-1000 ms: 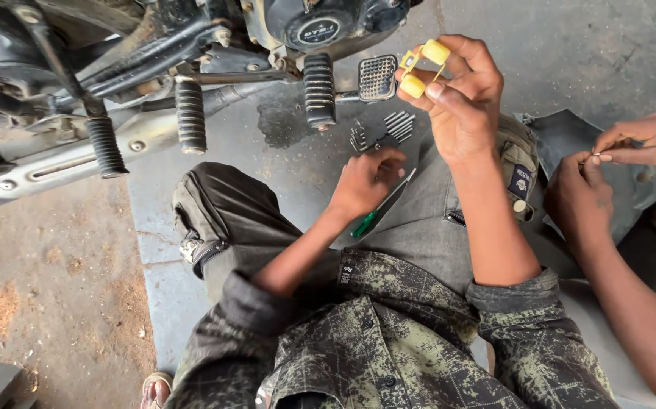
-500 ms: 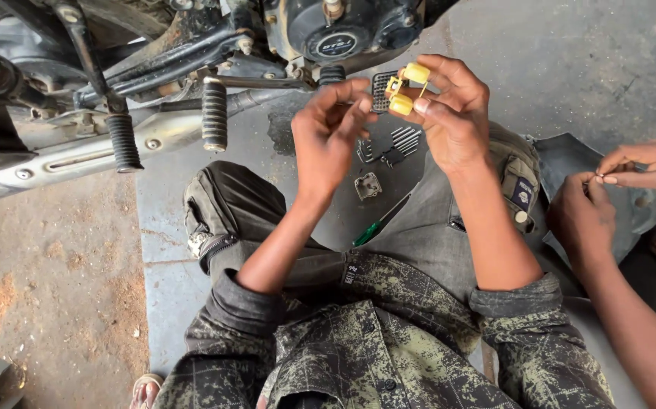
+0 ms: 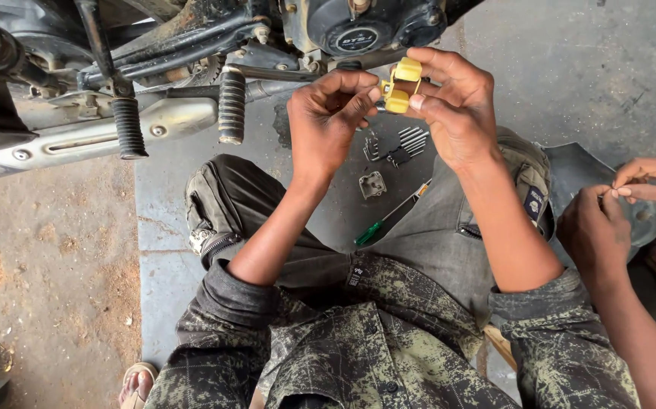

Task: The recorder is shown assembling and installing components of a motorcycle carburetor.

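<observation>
Yellow plastic showed between the two hands: a small yellow part was pinched in the right hand, thumb below and fingers curled over its top, held up in the air just in front of the motorcycle engine. The left hand met it from the other side, its thumb and fingertips closed on the part's left end, so both hands gripped the same piece. Below the yellow part, on the concrete floor, lay a set of metal keys fanned out, a small metal cover just under them, and a green-handled screwdriver resting against the trouser leg. Left of the yellow part hung two ribbed rubber footpegs, with the chrome exhaust pipe running further left beneath the frame. Well to the right of the yellow part, another person's two hands were pressed together over something too small to make out.
</observation>
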